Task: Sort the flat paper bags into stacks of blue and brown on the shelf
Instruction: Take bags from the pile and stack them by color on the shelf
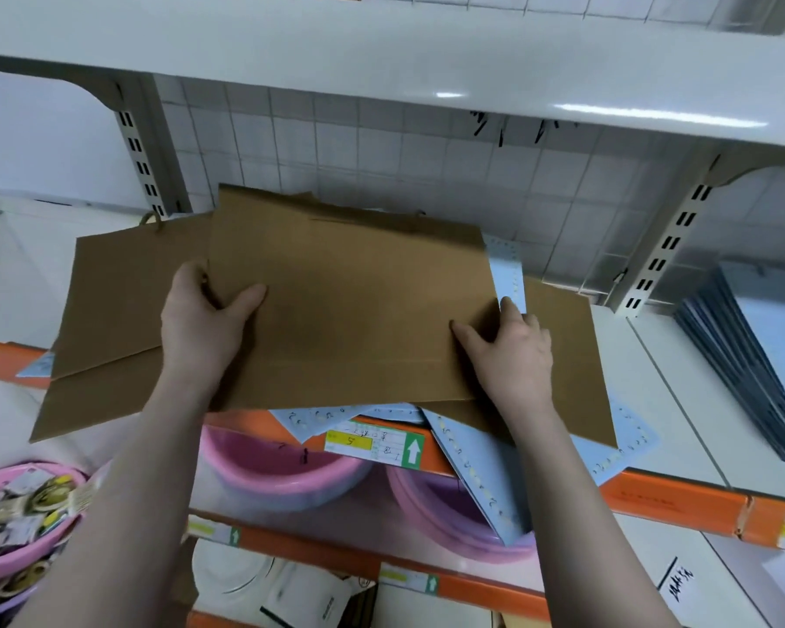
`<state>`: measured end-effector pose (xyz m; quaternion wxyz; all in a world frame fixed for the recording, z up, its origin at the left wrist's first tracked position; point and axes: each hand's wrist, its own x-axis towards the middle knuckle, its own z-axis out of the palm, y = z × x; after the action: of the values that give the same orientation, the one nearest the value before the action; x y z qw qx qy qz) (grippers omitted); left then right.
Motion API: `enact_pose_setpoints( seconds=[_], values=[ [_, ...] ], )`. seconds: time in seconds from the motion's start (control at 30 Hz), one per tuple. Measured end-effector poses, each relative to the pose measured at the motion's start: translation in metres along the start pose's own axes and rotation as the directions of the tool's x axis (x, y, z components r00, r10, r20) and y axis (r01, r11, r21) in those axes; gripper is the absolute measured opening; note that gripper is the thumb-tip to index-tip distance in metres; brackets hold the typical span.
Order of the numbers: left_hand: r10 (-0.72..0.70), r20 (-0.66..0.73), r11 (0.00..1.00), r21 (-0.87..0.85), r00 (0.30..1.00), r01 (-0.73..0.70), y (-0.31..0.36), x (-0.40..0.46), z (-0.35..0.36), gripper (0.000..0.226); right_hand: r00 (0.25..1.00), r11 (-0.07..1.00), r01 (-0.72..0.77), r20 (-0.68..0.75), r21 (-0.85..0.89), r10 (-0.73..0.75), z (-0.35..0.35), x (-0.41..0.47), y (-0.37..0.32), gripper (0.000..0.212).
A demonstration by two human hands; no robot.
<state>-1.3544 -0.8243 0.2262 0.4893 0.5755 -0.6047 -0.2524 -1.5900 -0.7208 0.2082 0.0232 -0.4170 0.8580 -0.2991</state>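
A flat brown paper bag (354, 301) lies on top of a mixed pile on the white shelf (680, 401). My left hand (205, 319) grips its left edge, thumb on top. My right hand (513, 351) grips its right edge, thumb on the bag's face and fingers behind the edge. A second brown bag (109, 319) with a twine handle lies under it to the left, and a third (572, 355) sticks out on the right. Light blue bags (477, 469) with white dots poke out beneath, hanging over the shelf's front edge.
A stack of dark blue-grey flat sheets (753, 355) lies on the shelf at the right. Pink plastic basins (282, 469) sit on the lower shelf, another pink basin (19, 537) with small packets at the lower left. An upper shelf (381, 47) overhangs.
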Motion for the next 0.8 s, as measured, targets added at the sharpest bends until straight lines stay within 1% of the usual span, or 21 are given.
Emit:
enact_pose_setpoints(
  seconds=[0.13, 0.2, 0.3, 0.4, 0.5, 0.57, 0.67, 0.8],
  values=[
    [-0.026, 0.007, 0.993, -0.119, 1.000, 0.027, 0.008, -0.015, -0.009, 0.026, 0.999, 0.976, -0.036, 0.022, 0.216, 0.032, -0.020, -0.003, 0.009, 0.065],
    [-0.022, -0.031, 0.995, -0.097, 0.999, 0.019, 0.021, -0.029, -0.012, 0.027, 1.000, 0.969, -0.027, 0.007, 0.247, 0.026, -0.031, -0.009, 0.017, 0.063],
    [-0.032, -0.073, 0.999, -0.004, 0.997, 0.032, 0.043, -0.056, -0.011, 0.034, 0.999, 0.979, 0.004, -0.050, 0.203, 0.006, -0.053, -0.020, 0.035, 0.059],
    [-0.031, -0.025, 0.993, 0.116, 0.999, 0.033, 0.070, -0.093, 0.002, 0.049, 0.995, 0.993, 0.003, -0.102, 0.119, 0.009, -0.083, -0.034, 0.068, 0.051],
    [0.030, 0.043, 0.965, 0.261, 0.999, -0.040, 0.096, -0.140, 0.031, 0.055, 0.985, 0.999, -0.002, -0.174, 0.048, 0.010, -0.124, -0.048, 0.116, 0.046],
    [0.093, 0.077, 0.939, 0.324, 0.993, -0.113, 0.114, -0.174, 0.056, 0.054, 0.979, 1.000, -0.022, -0.201, 0.001, 0.022, -0.153, -0.058, 0.152, 0.044],
    [0.138, 0.112, 0.919, 0.355, 0.984, -0.170, 0.145, -0.233, 0.100, 0.055, 0.974, 0.995, -0.040, -0.227, -0.093, 0.018, -0.193, -0.078, 0.211, 0.045],
    [0.146, 0.173, 0.921, 0.336, 0.974, -0.198, 0.187, -0.313, 0.157, 0.068, 0.972, 0.982, -0.095, -0.228, -0.160, 0.057, -0.239, -0.104, 0.297, 0.048]
  ],
)
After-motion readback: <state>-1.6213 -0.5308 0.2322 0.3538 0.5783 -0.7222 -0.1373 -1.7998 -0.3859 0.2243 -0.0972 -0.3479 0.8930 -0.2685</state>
